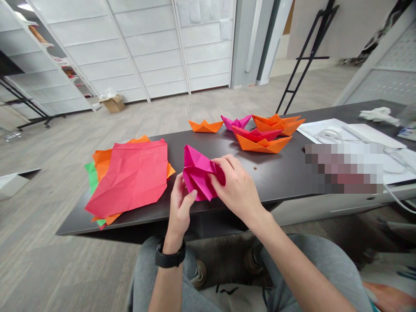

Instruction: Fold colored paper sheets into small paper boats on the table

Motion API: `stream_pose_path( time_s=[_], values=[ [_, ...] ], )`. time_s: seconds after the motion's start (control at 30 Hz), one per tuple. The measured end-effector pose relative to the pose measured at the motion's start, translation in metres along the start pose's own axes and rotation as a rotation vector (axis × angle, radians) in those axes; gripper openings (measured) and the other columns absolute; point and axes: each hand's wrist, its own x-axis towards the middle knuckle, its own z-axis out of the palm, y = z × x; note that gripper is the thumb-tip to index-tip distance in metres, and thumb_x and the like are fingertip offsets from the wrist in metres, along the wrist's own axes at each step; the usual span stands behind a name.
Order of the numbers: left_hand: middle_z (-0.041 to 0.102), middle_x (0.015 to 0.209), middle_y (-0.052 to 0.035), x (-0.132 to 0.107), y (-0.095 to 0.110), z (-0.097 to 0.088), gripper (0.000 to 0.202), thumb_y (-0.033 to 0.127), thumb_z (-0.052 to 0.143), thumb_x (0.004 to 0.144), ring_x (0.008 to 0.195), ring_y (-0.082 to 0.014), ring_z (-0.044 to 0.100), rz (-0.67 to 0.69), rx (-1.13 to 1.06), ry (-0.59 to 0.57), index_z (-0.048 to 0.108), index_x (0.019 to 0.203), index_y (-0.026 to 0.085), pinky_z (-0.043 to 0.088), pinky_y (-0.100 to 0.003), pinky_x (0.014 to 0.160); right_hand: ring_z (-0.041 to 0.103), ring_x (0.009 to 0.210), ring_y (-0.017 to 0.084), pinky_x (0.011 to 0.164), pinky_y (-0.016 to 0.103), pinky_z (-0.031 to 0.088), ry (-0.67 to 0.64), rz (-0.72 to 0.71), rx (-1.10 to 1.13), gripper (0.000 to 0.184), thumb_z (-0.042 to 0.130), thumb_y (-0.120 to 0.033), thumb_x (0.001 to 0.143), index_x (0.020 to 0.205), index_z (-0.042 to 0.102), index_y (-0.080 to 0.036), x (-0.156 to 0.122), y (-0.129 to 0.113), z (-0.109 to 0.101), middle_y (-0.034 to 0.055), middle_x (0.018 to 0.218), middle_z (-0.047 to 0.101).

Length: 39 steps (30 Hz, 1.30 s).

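A partly folded magenta sheet of origami paper [199, 169] is held between both hands, above the front edge of the dark table. My left hand [182, 203] grips its lower left side, thumb on the front face. My right hand [235, 184] pinches the right side, with the thumb pressed into a fold. Behind it stand several folded paper boats: an orange boat [206, 127] at the left, a magenta boat [236, 123], a red boat [255, 133], and an orange boat [263, 144] closest to me, with more orange at the back.
A stack of creased paper sheets, red on top [133, 177] with orange and green below, lies at the table's left end. White papers with a cable [338, 134] lie at the right, by a blurred-out patch. A crumpled white tissue [379, 115] is farther back.
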Motion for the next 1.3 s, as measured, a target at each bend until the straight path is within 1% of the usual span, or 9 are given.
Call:
stream_pose_path(
  time_s=[0.13,0.27,0.57,0.63,0.7,0.8,0.87,0.97,1.3],
  values=[
    [0.066,0.095,-0.0030,0.002,-0.004,-0.002,0.025,0.031,0.062,0.084,0.091,-0.0209,0.064,-0.051,0.007,0.062,0.063,0.107,0.021,0.052,-0.032,0.086,0.064,0.093,0.030,0.082,0.045,0.049,0.038,0.039,0.075,0.015,0.052,-0.018,0.091,0.091,0.064,-0.026,0.003,0.005,-0.012,0.0092,0.098,0.070],
    [0.066,0.088,0.0002,0.006,-0.004,-0.002,0.016,0.021,0.063,0.082,0.077,-0.0145,0.061,-0.088,-0.019,0.092,0.064,0.098,0.020,0.050,-0.025,0.076,0.062,0.069,0.021,0.066,0.035,0.045,-0.021,0.239,0.428,0.014,0.055,-0.029,0.092,0.080,0.061,-0.027,0.006,0.015,-0.028,0.0015,0.074,0.067],
    [0.061,0.076,0.0036,0.008,0.008,-0.003,0.025,0.028,0.075,0.077,0.060,-0.0086,0.056,-0.164,-0.174,0.175,0.060,0.095,0.021,0.043,-0.018,0.058,0.051,0.058,0.014,0.055,0.026,0.039,-0.149,0.528,1.000,0.034,0.077,-0.052,0.071,0.076,0.060,-0.024,0.012,0.046,-0.033,-0.0033,0.067,0.061],
    [0.059,0.075,0.0037,0.007,0.010,0.000,0.024,0.027,0.073,0.077,0.061,-0.0086,0.056,-0.141,-0.138,0.198,0.058,0.095,0.021,0.043,-0.018,0.059,0.053,0.060,0.014,0.057,0.026,0.041,-0.111,0.541,1.013,0.035,0.076,-0.053,0.071,0.078,0.060,-0.023,0.012,0.048,-0.028,-0.0033,0.069,0.061],
    [0.063,0.088,0.0001,0.008,0.010,0.003,0.028,0.026,0.073,0.077,0.076,-0.0118,0.063,-0.097,-0.075,0.175,0.057,0.099,0.021,0.049,-0.020,0.069,0.051,0.061,0.014,0.058,0.026,0.040,-0.099,0.501,0.961,0.034,0.073,-0.054,0.076,0.078,0.059,-0.023,0.012,0.047,-0.023,-0.0036,0.069,0.060],
    [0.064,0.112,-0.0056,0.012,0.008,0.008,0.051,0.026,0.082,0.066,0.101,-0.0191,0.066,-0.032,0.022,0.156,0.052,0.108,0.022,0.053,-0.028,0.086,0.048,0.060,0.013,0.058,0.025,0.038,-0.220,0.382,0.915,0.033,0.070,-0.053,0.081,0.076,0.057,-0.023,0.009,0.042,-0.023,-0.0042,0.068,0.055],
    [0.066,0.113,-0.0065,0.013,0.006,0.010,0.064,0.025,0.087,0.059,0.101,-0.0210,0.067,-0.034,0.048,0.178,0.049,0.111,0.023,0.054,-0.030,0.085,0.048,0.061,0.012,0.058,0.025,0.039,-0.308,0.349,0.986,0.032,0.069,-0.052,0.083,0.076,0.056,-0.023,0.006,0.038,-0.026,-0.0039,0.070,0.055],
    [0.070,0.104,-0.0060,0.013,0.007,0.010,0.063,0.026,0.089,0.058,0.091,-0.0210,0.070,-0.079,0.030,0.156,0.052,0.109,0.022,0.055,-0.030,0.078,0.054,0.063,0.013,0.059,0.025,0.043,-0.348,0.431,1.146,0.028,0.073,-0.049,0.081,0.081,0.058,-0.024,0.004,0.037,-0.031,-0.0028,0.076,0.060],
    [0.067,0.077,0.0036,0.016,0.010,-0.007,0.049,0.035,0.087,0.064,0.070,-0.0118,0.066,-0.202,-0.117,0.166,0.054,0.097,0.021,0.050,-0.023,0.070,0.068,0.077,0.020,0.070,0.031,0.054,-0.077,0.715,1.208,0.023,0.077,-0.040,0.073,0.087,0.068,-0.025,0.013,0.055,-0.028,0.0010,0.086,0.072]
  ],
)
